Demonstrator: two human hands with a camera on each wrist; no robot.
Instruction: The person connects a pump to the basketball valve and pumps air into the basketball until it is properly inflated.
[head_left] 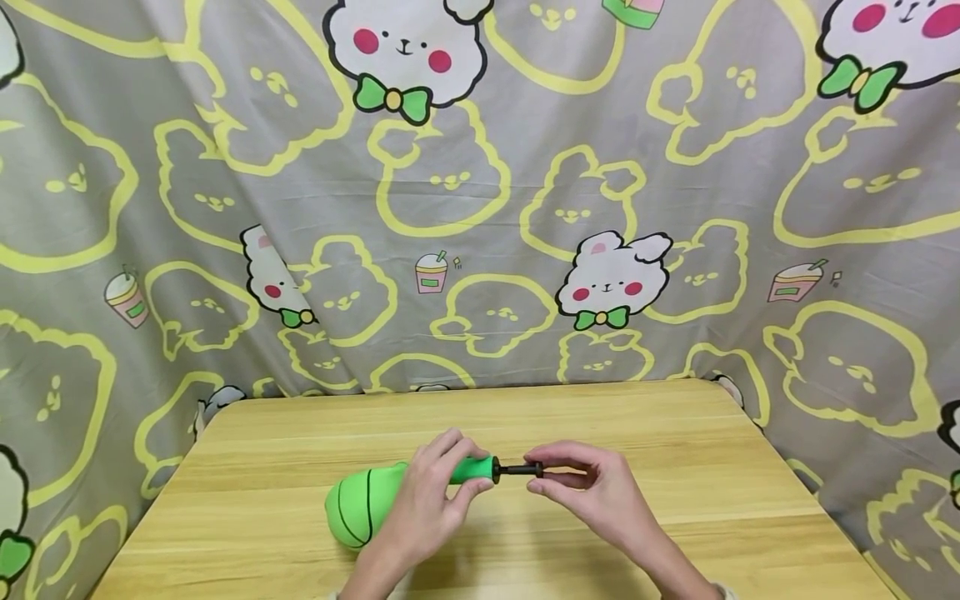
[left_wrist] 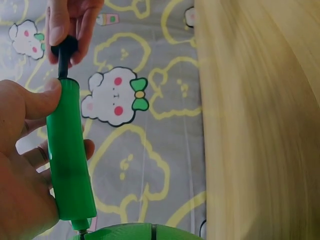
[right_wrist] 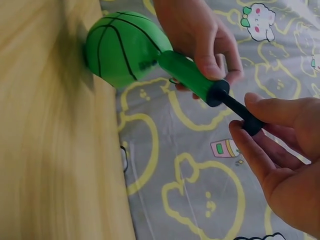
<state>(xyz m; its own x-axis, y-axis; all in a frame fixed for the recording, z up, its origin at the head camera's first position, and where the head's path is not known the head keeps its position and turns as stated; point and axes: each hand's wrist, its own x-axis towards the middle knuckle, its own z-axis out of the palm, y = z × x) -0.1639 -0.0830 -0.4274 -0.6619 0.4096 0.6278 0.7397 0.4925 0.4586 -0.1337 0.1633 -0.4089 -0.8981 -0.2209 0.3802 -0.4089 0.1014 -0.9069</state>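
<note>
A green hand pump [right_wrist: 187, 75] with a black plunger lies across both hands, its nozzle end meeting a green ball [head_left: 367, 504] with black seam lines. My left hand [head_left: 435, 492] grips the pump's green barrel, thumb along it, as the left wrist view also shows. With thumb and fingers my right hand [head_left: 592, 487] pinches the black plunger handle [right_wrist: 251, 125]. Part of the black rod shows between barrel and handle. The ball rests on the table, and in the head view my left hand covers where pump and ball join.
Both hands are over a light wood-grain table [head_left: 675, 517]. Behind it and at the sides hangs a grey curtain [head_left: 480, 208] printed with yellow outlines and white rabbits. The table's far edge runs close to the curtain.
</note>
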